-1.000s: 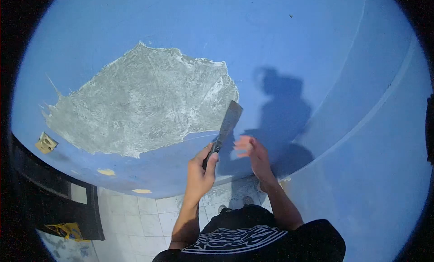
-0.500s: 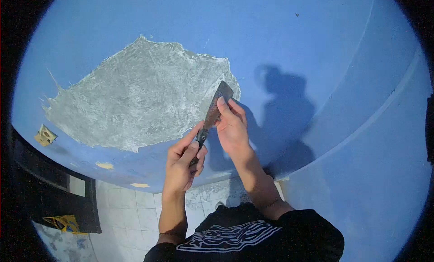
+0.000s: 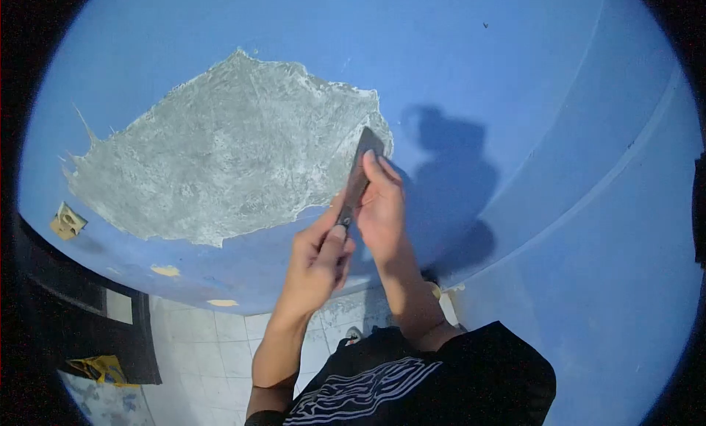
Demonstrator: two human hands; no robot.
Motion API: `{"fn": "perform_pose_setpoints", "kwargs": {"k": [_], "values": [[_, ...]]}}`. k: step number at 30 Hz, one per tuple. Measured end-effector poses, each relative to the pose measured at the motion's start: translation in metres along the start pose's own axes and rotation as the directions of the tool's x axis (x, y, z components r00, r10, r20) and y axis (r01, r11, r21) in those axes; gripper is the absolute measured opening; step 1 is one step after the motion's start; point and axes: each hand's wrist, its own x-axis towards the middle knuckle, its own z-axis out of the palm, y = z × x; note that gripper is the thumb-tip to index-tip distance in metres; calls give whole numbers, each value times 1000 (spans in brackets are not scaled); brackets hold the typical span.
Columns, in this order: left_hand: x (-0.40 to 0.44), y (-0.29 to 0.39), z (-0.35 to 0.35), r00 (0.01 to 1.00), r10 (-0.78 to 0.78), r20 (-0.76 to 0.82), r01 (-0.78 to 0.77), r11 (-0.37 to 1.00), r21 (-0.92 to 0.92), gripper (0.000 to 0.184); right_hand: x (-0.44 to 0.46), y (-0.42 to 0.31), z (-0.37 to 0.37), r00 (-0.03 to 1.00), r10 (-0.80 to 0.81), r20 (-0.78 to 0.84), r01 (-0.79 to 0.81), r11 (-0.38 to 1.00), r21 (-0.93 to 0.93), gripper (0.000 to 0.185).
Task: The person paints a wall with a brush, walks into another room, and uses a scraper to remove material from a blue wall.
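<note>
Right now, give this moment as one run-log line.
left hand: grips scraper | right hand: touches its blade | grey patch: on blue wall

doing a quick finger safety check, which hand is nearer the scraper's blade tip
Right. The right hand has its thumb at the blade, just below the tip; the left hand is farther down, around the handle.

Just 1 camera here, worn on the head of the person (image 3: 485,374), near the grey patch (image 3: 220,146), facing it and looking down to the floor (image 3: 195,341) below it.
</note>
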Motion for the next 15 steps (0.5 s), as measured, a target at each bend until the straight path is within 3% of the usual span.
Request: {"fn": "perform_pose_setpoints", "kwargs": {"k": [2,4,6,8,9,11,13,15], "values": [[6,5,-2,1000,-2,1,2,1000,26,46,4,-2,10,998,-46,36,47,999,-21,16],[13,-6,17,990,134,33,-138,969,207,46,6,-18,15,998,-30,-52,27,998,-54,20],[9,-6,15,990,138,33,-141,974,178,46,2,-12,13,994,-60,-96,50,994,-101,22],[6,2,2,997,-52,54,57,995,-85,46,3,-2,2,992,-91,-87,76,985,-158,22],[13,10,3,997,-47,61,52,995,-80,46,3,1,1,995,-83,-56,78,992,-96,24],[20,19,5,991,-26,131,13,995,100,48,14,-6,6,993,-101,-66,96,992,-78,24],[18,13,15,994,-7,109,-1,997,75,47,15,-10,5,992,-104,-78,99,993,-66,25],[16,11,11,993,-31,112,33,999,-19,45,9,-10,1,987,-120,-106,100,979,-176,26]]}}
